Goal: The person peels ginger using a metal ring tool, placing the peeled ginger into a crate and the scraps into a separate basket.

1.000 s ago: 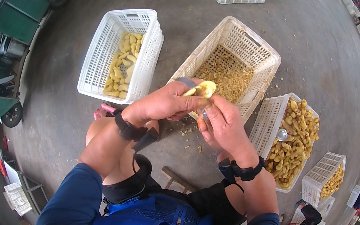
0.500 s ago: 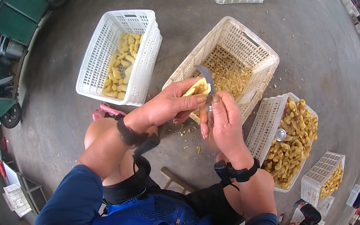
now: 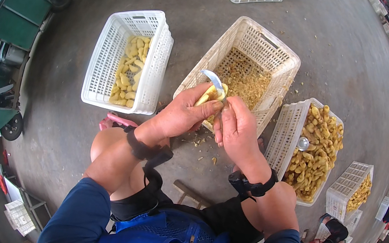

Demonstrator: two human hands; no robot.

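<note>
My left hand point(image 3: 183, 110) is closed around a pale yellow, ginger-like root piece point(image 3: 211, 94) with a brownish patch on it. My right hand point(image 3: 238, 127) grips a small knife with a curved blade point(image 3: 214, 79); fingers cover most of its handle. The blade lies across the upper end of the root piece, its tip pointing up and left. Both hands meet over the near-left edge of a dirty white crate point(image 3: 289, 65), which has peelings point(image 3: 246, 86) on its bottom.
On the left, a white crate point(image 3: 92, 77) contains smooth yellow pieces. At right, a tilted crate point(image 3: 284, 134) is heaped with unpeeled brownish-yellow roots point(image 3: 310, 162), a round metal object point(image 3: 303, 144) among them. Another person's leg point(image 3: 336, 233) shows lower right; green vehicle panels point(image 3: 16, 27) stand far left.
The knife blade has tilted left and turned its bright side up, now lying over the root piece. My right hand has shifted slightly left and rolled; my left hand holds nearly the same place.
</note>
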